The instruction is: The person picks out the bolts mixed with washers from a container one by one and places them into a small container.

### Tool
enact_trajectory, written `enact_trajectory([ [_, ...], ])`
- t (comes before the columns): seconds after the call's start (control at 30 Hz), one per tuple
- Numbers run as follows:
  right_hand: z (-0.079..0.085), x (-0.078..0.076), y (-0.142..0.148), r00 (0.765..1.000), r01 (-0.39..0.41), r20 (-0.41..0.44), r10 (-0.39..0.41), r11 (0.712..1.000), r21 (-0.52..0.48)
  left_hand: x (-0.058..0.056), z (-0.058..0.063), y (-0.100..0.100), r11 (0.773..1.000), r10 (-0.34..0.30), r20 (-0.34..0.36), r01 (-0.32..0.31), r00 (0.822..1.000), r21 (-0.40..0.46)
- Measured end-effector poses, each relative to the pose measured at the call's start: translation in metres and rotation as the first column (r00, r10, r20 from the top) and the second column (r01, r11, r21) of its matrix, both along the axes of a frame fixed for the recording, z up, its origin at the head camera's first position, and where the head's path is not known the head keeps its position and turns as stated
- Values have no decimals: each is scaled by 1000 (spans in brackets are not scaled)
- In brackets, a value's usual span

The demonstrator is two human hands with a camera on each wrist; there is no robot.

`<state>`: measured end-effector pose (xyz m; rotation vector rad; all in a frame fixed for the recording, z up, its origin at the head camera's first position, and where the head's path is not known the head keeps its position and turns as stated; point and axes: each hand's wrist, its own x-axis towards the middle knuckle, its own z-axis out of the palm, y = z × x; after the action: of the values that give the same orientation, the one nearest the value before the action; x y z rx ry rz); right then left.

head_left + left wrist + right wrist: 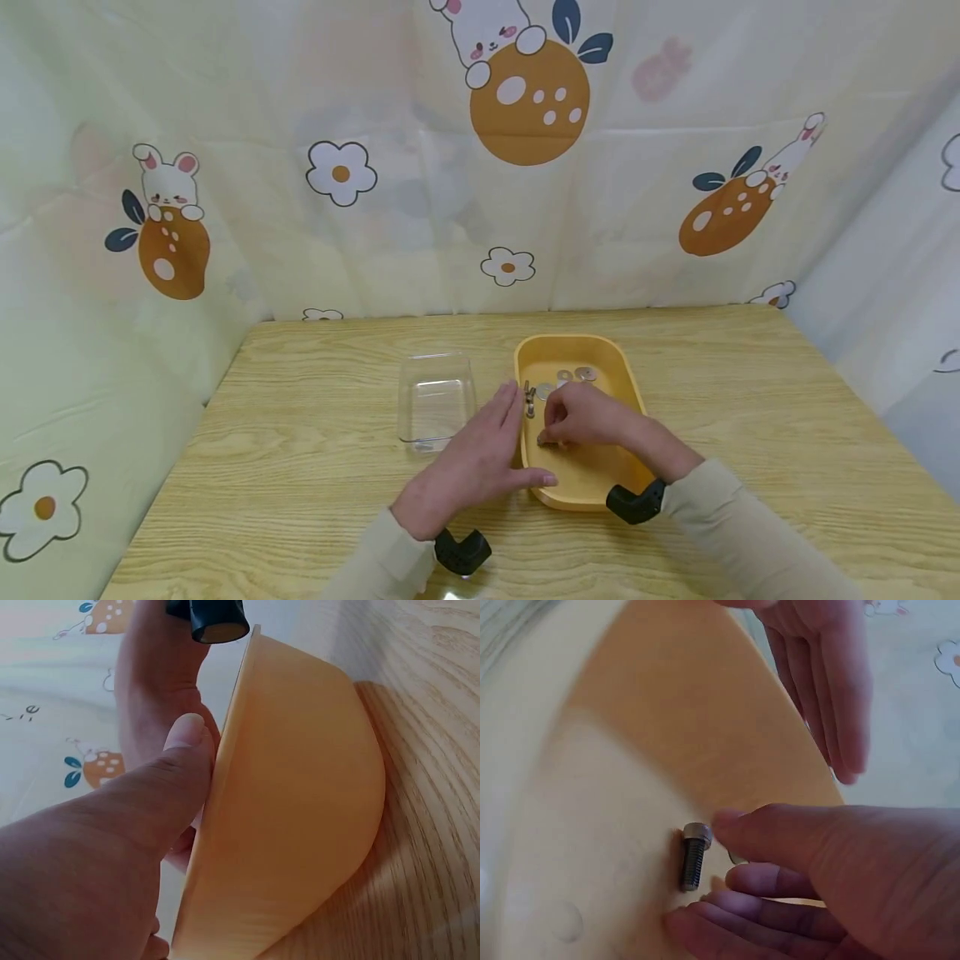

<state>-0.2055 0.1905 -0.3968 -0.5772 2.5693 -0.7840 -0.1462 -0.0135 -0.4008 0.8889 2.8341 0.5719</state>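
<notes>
A socket-head bolt (694, 856) with a dark threaded shank lies in the yellow tray (626, 375). My right hand (581, 417) reaches into the tray, its thumb tip close beside the bolt's head and its bent fingers (757, 922) around the shank, with a gap showing. Something small and shiny shows partly behind that thumb. My left hand (480, 458) rests along the tray's left side, fingers straight and thumb (187, 735) over the near rim. Several small screws (530, 402) lie by the left wall, and round metal washers (585, 374) lie towards the far end.
A clear plastic box (437, 400) stands left of the tray on the wooden table (300, 433). A patterned curtain (420, 233) hangs behind the table and along its sides. Each wrist bears a black camera mount (636, 503).
</notes>
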Motion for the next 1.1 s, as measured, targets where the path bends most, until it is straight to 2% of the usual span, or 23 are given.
enact_trajectory([
  [0.3,-5,4,-12,1000,-13,3,13,998,67,1,0,2,1000,-15,18,15,1000,-6],
  [0.57,-8,2,-16,998,-65,-16,65,998,21,2,-1,2,999,-32,2,32,999,4],
  [0.9,-11,0,-17,999,-32,3,32,999,6,1,-1,2,999,-45,-31,45,998,2],
  [1.1,-9,0,-17,1000,18,-22,-17,997,71,2,0,2,999,-39,-22,38,999,-12],
])
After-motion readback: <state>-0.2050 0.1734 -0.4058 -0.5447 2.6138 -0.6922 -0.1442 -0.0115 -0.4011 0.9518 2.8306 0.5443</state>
